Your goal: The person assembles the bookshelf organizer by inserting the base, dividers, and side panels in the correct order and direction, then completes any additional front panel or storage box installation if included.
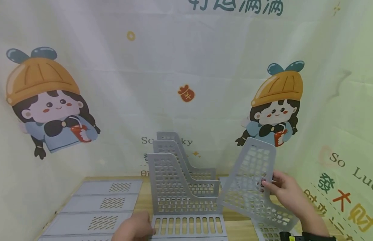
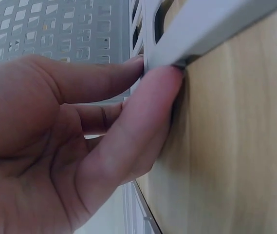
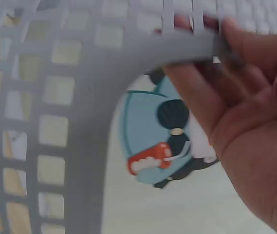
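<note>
A grey plastic file rack (image 1: pixel 183 187) stands mid-table with three perforated L-shaped dividers upright on its slotted base (image 1: pixel 189 226). My left hand (image 1: pixel 134 229) is at the base's front left corner. In the left wrist view its thumb and forefinger (image 2: pixel 158 68) pinch the base's edge (image 2: pixel 196 34) on the wooden table (image 2: pixel 235 146). My right hand (image 1: pixel 269 183) holds a loose perforated divider panel (image 1: pixel 249 180) tilted in the air to the right of the rack. In the right wrist view the fingers (image 3: pixel 196 92) curl round the panel's curved rim (image 3: pixel 128 53).
Several flat grey panels (image 1: pixel 99 207) lie side by side on the table's left part. Another perforated grey piece (image 1: pixel 269 231) lies at the lower right under the held panel. A printed cloth backdrop (image 1: pixel 186 83) hangs close behind the table.
</note>
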Available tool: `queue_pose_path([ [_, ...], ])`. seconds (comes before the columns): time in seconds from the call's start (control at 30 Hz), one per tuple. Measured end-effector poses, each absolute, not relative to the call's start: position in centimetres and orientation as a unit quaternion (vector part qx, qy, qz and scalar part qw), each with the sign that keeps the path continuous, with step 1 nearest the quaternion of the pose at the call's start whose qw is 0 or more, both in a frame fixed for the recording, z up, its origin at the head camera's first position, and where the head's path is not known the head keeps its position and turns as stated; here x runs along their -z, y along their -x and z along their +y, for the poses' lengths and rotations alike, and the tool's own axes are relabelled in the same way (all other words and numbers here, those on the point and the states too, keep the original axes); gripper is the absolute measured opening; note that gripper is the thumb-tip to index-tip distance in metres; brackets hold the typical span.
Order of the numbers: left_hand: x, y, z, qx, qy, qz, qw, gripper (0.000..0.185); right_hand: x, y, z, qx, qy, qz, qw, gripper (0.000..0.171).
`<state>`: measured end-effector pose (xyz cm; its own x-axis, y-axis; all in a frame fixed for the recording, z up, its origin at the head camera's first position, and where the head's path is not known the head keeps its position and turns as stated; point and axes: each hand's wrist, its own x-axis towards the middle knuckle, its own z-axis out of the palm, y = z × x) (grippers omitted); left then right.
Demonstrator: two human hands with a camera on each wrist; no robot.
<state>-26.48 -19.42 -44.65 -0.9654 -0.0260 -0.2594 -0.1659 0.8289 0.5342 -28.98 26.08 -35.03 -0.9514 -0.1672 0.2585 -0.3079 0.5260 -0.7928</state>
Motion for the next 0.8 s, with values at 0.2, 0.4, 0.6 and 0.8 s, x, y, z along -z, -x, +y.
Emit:
queue_pose_path([
  [0.2,44.5,26.6,-19.4,-0.32,0.065,0.936,0.129,0.02,34.1,27.7,26.5,-0.44,-0.258,-0.86,0.022,0.025],
  [0.4,45.0,27.0,-19.5,-0.326,0.066,0.934,0.132,0.02,34.3,27.8,26.8,-0.452,-0.26,-0.851,-0.07,0.03],
  [0.6,44.9,26.9,-19.4,-0.325,0.061,0.934,0.134,0.021,34.8,28.1,27.3,-0.447,-0.247,-0.854,-0.095,0.029],
  [0.8,44.7,26.6,-19.5,-0.332,0.066,0.931,0.138,0.02,35.0,28.2,27.6,-0.451,-0.254,-0.849,-0.104,0.029],
])
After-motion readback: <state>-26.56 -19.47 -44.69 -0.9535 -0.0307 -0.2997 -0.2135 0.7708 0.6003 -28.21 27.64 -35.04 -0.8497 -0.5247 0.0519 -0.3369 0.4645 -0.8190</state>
